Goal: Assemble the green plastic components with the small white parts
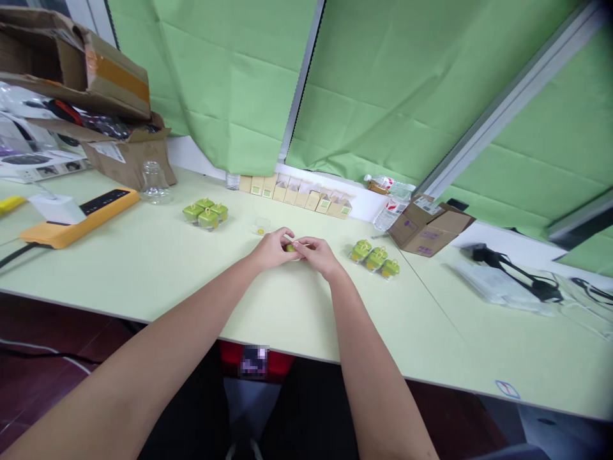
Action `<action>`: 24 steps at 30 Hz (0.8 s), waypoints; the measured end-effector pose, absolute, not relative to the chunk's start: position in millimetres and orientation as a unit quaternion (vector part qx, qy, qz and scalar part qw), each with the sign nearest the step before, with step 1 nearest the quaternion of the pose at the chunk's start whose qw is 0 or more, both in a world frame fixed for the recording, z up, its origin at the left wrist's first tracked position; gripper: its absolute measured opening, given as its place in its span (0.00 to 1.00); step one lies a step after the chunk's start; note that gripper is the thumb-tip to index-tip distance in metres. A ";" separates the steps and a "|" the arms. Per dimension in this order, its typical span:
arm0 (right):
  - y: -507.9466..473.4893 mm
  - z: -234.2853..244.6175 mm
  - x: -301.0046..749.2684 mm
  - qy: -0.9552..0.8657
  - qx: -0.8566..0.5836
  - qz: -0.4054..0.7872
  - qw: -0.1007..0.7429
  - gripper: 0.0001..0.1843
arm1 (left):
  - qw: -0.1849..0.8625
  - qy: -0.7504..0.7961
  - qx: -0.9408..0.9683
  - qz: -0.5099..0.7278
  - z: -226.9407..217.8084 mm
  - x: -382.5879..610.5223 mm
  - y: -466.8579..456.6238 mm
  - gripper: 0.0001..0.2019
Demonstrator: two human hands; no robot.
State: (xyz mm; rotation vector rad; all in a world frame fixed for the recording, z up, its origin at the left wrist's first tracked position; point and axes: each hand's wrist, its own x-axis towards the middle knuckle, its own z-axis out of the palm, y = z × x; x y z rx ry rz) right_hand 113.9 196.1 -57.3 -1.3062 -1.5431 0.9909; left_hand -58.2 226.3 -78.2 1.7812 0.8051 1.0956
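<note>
My left hand and my right hand meet over the middle of the pale green table, fingers pinched together around a small green object that shows only as a sliver between them. A cluster of several small green boxes sits to the left of my hands. Three more green boxes lie in a row to the right. A small clear lid-like piece rests just behind my left hand.
A row of tan cartons lines the back wall under green curtains. Yellow power strip, white adapter and glass jar stand at left beside stacked cardboard boxes. An open brown box and bagged black cables lie right.
</note>
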 end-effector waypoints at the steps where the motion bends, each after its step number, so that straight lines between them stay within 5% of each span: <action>1: 197.4 -58.3 114.7 -0.619 -0.529 0.386 0.434 0.20 | 0.436 0.317 0.721 0.435 -78.4 -58.4 226.2 0.22; 9: 201.7 -62.5 120.5 -0.636 -0.561 0.332 0.412 0.18 | 0.472 0.320 0.640 0.516 -69.8 -57.6 230.8 0.19; 14: 202.8 -67.3 118.9 -0.642 -0.578 0.304 0.402 0.17 | 0.203 0.467 0.628 0.589 -65.1 -73.5 243.2 0.15; 17: 204.3 -69.7 116.2 -0.652 -0.568 0.279 0.418 0.16 | 0.170 0.541 0.625 0.536 -74.8 -81.4 256.5 0.23; 24: 209.2 -60.8 113.1 -0.482 -0.536 0.366 0.589 0.18 | 0.149 0.434 0.700 0.547 -67.5 -76.7 239.0 0.26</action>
